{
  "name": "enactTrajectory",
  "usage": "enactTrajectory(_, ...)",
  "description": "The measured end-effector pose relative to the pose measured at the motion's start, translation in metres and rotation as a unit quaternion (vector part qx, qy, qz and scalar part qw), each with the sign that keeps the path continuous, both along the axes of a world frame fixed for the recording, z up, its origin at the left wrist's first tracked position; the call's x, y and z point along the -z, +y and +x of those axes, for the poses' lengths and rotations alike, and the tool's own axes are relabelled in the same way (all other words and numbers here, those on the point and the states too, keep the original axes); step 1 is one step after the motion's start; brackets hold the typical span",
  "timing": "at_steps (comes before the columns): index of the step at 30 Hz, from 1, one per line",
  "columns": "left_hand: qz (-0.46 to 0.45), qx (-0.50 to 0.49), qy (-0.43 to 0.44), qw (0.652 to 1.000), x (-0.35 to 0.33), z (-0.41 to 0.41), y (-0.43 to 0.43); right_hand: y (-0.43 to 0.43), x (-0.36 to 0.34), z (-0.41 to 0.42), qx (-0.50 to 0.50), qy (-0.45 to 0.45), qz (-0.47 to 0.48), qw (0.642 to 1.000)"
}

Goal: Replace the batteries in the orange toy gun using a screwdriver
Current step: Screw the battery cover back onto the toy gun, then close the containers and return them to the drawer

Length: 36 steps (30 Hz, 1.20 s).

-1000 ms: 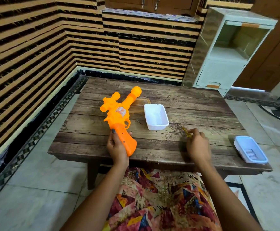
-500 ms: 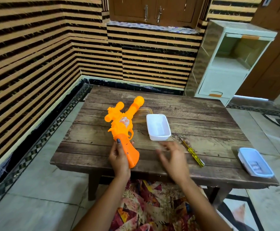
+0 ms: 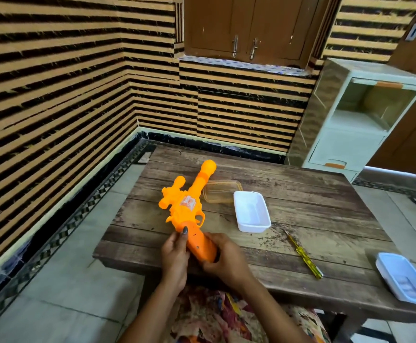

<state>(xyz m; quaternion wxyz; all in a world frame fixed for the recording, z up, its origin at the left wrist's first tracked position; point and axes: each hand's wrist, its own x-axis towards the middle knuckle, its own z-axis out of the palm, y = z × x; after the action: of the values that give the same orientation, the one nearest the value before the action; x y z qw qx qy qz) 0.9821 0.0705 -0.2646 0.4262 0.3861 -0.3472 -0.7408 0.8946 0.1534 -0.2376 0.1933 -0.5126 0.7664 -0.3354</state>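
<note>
The orange toy gun (image 3: 186,209) lies on the wooden table (image 3: 301,211), barrel pointing away from me, handle toward the near edge. My left hand (image 3: 174,256) grips the handle from the left, one finger resting on top. My right hand (image 3: 223,257) holds the handle's end from the right, fingers curled round it. The yellow screwdriver (image 3: 303,254) lies loose on the table to the right of my hands, with no hand on it.
A white tray (image 3: 251,211) stands just right of the gun, with a clear lid (image 3: 221,190) behind it. A blue-rimmed container (image 3: 405,278) sits at the table's right near corner. A white cabinet (image 3: 358,120) stands at the back right; striped walls are close on the left.
My right hand let go of the screwdriver, which now lies on the table, and moved left to take hold of the gun's handle. My left hand stayed on the handle.
</note>
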Motion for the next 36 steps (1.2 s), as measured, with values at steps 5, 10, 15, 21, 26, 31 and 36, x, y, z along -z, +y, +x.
enactTrajectory(5,0.024,-0.054,-0.042,0.997,-0.005,0.014,-0.022,-0.025,-0.005,0.005,-0.03,0.032,0.031,0.999)
enactTrajectory(10,0.043,-0.104,-0.087,0.99,-0.012,0.029,-0.038,-0.043,-0.006,0.016,-0.055,0.036,0.038,0.997)
enactTrajectory(15,0.03,-0.143,-0.123,0.982,-0.013,0.032,-0.04,-0.05,-0.005,0.019,-0.06,0.035,0.036,0.997)
enactTrajectory(21,-0.007,-0.161,-0.18,0.97,-0.006,0.033,-0.033,-0.047,0.002,0.013,-0.067,0.027,0.025,0.997)
enactTrajectory(26,-0.12,-0.186,-0.317,0.922,-0.018,0.031,-0.014,-0.029,0.008,-0.005,0.09,0.079,-0.107,0.987)
enactTrajectory(31,-0.296,-0.154,-0.337,0.88,-0.028,0.006,-0.013,-0.012,0.009,-0.033,0.35,0.152,-0.172,0.908)
enactTrajectory(36,-0.405,0.009,-0.356,0.842,-0.038,-0.025,-0.026,-0.007,0.024,-0.056,0.378,0.089,-0.039,0.921)
